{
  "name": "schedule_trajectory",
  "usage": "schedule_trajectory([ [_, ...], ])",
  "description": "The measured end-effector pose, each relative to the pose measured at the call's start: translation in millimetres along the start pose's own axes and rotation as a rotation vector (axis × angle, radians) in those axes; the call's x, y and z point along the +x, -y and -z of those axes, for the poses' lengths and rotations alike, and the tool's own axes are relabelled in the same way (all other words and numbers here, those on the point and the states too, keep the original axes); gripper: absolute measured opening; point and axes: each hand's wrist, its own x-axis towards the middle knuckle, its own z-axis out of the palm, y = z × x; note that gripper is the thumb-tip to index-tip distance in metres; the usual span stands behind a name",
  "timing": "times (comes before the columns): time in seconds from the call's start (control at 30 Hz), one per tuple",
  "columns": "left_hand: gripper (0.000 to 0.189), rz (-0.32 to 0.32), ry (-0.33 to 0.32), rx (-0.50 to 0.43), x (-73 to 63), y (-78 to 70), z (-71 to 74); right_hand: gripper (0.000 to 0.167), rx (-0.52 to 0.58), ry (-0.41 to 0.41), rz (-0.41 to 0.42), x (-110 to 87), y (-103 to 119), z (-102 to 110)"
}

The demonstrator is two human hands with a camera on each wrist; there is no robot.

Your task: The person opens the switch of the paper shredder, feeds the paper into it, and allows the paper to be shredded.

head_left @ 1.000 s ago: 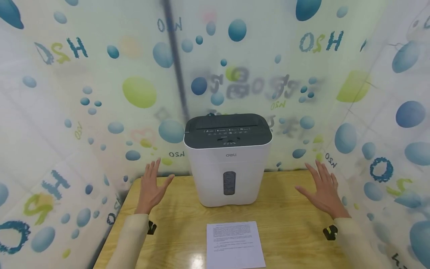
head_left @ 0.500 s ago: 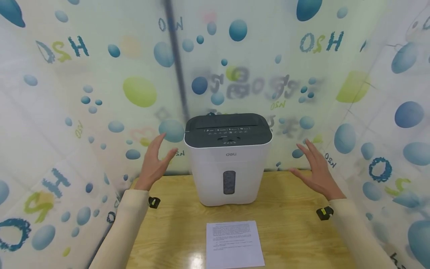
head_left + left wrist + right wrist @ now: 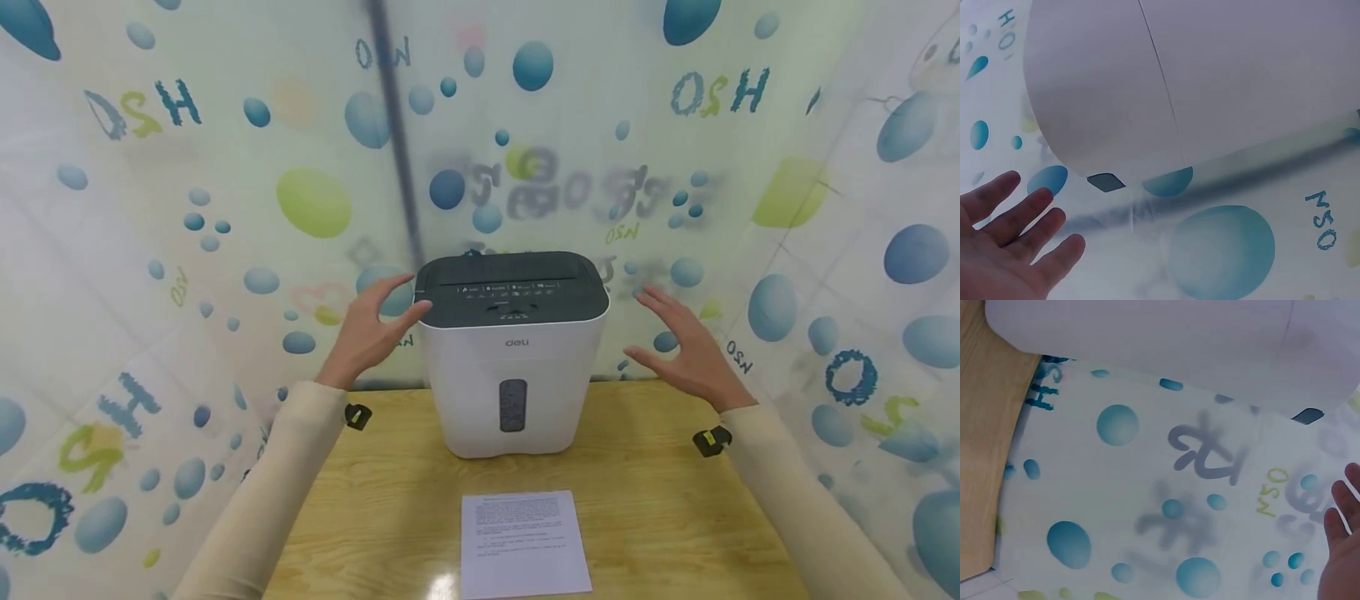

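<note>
A white paper shredder (image 3: 465, 392) with a dark grey top stands upright on the table in the head view. My left hand (image 3: 369, 332) is raised at its upper left corner, the thumb tip overlapping the top's edge in this view. On the other side my right hand (image 3: 686, 348) hovers a short way off the upper right corner. Both hands have their fingers spread and hold nothing. In the left wrist view the fingers (image 3: 1029, 231) of the left hand lie apart from the shredder's white side (image 3: 1104, 94). The right wrist view shows the right fingers (image 3: 1338, 528) below the shredder's side (image 3: 1147, 344).
A printed sheet of paper (image 3: 525, 546) lies on the wooden table (image 3: 390, 500) in front of the shredder. A patterned curtain (image 3: 315, 108) hangs close behind the table and along both sides. Small black devices sit at both wrists.
Both hands have risen from near the table's back corners and moved inward toward the shredder's top, the left coming closer. The shredder and the paper have stayed in place.
</note>
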Motion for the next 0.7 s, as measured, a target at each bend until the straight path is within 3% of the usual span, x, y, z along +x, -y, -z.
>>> schedule_trajectory([
  [0.27, 0.079, -0.028, 0.109, 0.057, 14.7, -24.5, 1.2, 0.076, -0.004, -0.062, 0.151, 19.8, 17.2, 1.6],
  [0.7, 0.076, -0.143, 0.312, 0.173, 41.8, -63.6, 1.0, 0.061, -0.039, -0.052, 0.346, 39.8, 31.0, -8.1],
])
